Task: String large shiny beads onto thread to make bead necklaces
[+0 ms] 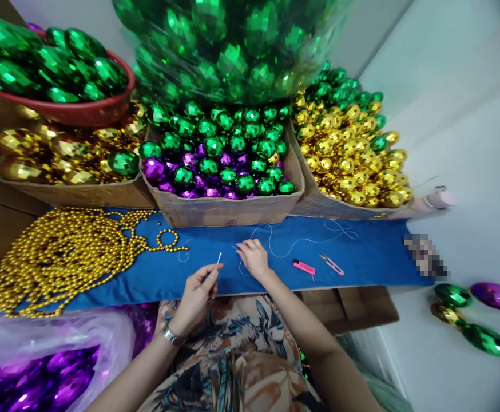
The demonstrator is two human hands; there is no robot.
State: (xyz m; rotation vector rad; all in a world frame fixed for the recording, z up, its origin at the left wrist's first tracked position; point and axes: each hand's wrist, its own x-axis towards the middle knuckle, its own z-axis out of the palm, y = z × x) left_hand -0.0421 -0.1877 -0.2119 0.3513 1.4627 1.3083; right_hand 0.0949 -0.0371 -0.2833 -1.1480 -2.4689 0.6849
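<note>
My left hand (201,282) is closed in a pinch, with a short, thin white piece (219,258) sticking up from the fingertips; its kind is too small to tell. Close by on the right, my right hand (254,258) has its fingers pinched low over the blue cloth. A fine white thread (293,245) loops across the cloth to these fingers, and a tiny pale tip pokes out past them. Left of both hands, a small ring of gold beads (167,239) ends a strand from a large heap of gold bead strings (70,252). Pink thread snips (332,264) and a pink lighter (304,266) lie to the right.
Behind the blue cloth (374,252) stand a carton (233,212) of green and purple beads and cartons of gold ones. A big clear bag (233,51) of green beads rises above. A red basin (82,111) sits left, a purple-filled bag (116,343) below.
</note>
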